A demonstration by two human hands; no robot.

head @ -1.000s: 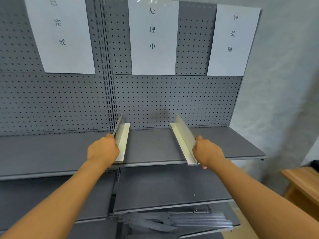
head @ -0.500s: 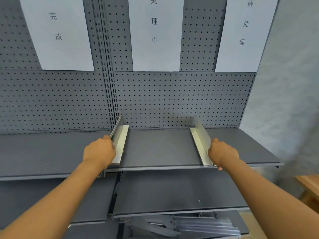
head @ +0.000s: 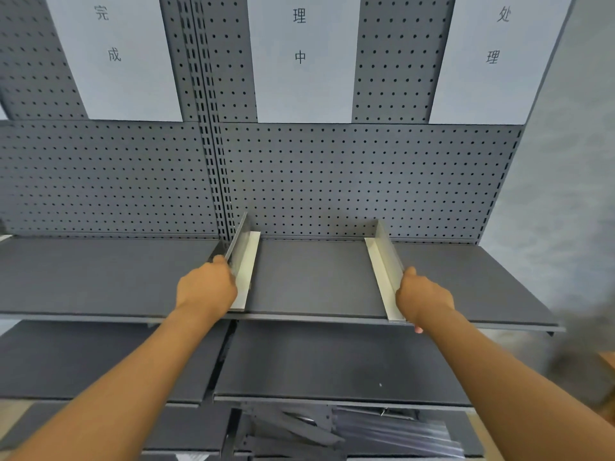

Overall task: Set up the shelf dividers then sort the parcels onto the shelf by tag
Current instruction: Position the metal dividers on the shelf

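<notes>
2 pale metal L-shaped dividers stand on the upper dark grey shelf point(head: 316, 281), both running from the front edge back to the pegboard point(head: 366, 181). The left hand point(head: 206, 287) holds the left divider point(head: 244, 261) near its front end, its grip curled around the upright blade with the thumb along the blade's top edge. The right hand point(head: 424, 297) holds the right divider point(head: 384, 261) the same way, its grip wrapped on the upright blade near the front edge of the shelf (1 fingertip shows below the shelf lip). The 2 dividers are well apart, with bare shelf between them. 3 white paper signs hang on the pegboard above: the left sign point(head: 113, 61), the middle sign point(head: 299, 61) and the right sign point(head: 492, 61), each printed with Chinese characters. A lower shelf point(head: 332, 361) sits beneath, and loose dark metal parts point(head: 299, 430) lie under it.
</notes>
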